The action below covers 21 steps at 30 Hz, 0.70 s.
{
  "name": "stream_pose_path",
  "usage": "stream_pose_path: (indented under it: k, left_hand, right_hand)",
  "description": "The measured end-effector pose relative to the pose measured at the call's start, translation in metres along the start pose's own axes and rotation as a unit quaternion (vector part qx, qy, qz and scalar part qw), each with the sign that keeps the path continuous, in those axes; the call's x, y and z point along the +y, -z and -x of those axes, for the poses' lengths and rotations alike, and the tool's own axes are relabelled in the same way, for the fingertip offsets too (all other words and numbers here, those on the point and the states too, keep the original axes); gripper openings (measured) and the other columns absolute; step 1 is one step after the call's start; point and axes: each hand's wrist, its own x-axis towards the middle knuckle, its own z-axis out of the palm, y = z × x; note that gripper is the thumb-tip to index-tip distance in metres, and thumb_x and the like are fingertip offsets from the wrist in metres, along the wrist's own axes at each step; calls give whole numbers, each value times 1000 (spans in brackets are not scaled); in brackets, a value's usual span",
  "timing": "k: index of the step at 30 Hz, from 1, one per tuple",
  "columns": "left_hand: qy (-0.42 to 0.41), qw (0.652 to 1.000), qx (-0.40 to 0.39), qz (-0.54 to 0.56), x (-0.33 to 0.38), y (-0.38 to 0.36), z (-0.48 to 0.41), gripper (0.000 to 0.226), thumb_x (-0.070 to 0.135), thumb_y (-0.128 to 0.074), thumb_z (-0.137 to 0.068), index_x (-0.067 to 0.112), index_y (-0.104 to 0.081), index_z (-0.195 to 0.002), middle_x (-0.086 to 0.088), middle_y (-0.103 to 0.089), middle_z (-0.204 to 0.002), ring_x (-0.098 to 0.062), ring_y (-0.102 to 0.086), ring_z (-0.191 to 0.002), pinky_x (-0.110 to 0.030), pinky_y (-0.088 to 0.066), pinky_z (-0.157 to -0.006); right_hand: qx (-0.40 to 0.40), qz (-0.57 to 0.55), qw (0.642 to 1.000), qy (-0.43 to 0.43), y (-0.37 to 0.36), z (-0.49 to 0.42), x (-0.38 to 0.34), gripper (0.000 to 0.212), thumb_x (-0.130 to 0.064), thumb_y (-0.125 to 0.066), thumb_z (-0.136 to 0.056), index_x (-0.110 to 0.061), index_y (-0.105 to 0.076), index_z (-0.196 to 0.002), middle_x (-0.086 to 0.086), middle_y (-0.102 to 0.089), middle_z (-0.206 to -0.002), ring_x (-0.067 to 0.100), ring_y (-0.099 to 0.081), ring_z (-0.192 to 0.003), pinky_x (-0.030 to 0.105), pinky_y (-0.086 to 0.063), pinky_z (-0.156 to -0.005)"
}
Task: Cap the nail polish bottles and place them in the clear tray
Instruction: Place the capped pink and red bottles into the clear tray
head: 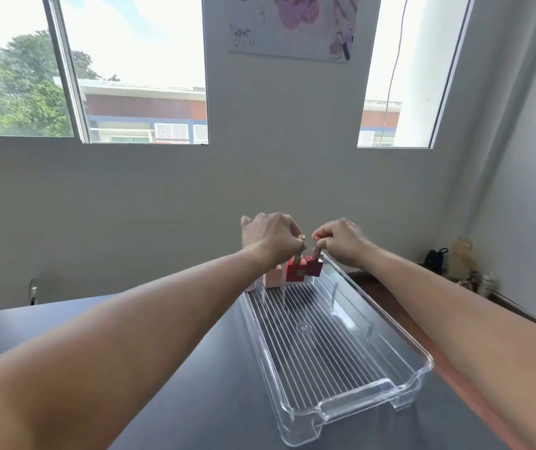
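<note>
**Both hands at the bottles, far end of the tray**

Left hand (273, 237) pinching the cap of the red bottle (295, 270), fingers closed tight. Right hand (341, 240) gripping the cap of the dark red bottle (314, 267) just beside it. Two pale pink bottles (271, 277) standing left of them. All at the far end of the clear tray (341, 349), lying lengthwise on the dark worktop (195, 384).

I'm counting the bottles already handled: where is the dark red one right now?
The dark red square nail polish bottle is at the far end of the clear plastic tray, held by the right hand, right beside the bright red square bottle.
</note>
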Motion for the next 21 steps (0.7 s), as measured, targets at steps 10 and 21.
stream_pose_path:
  k: [10, 21]
  left_hand:
    - [28, 999, -14, -2, -8, -4, -7, 11, 46, -68, -78, 35, -68, -82, 9, -74, -80, -11, -64, -92, -38, -27, -88]
    - [54, 998, -40, 6, -12, 4, -4, 40, 58, -68, -76, 37, -65, -109, 12, -72, -103, -12, -59, -112, -43, -28, -103]
  right_hand:
    - [-29, 45, 999, 12, -13, 0, -3, 21, -7, -54, -80, -1, -70, -92, 14, -72, -100, 31, -63, -102, 49, -53, -88]
    - [-43, 70, 997, -4, -7, 0, -13, 20, -10, -54, -81, -10, -46, -63, 7, -56, -74, 30, -54, -83, 36, -41, -67]
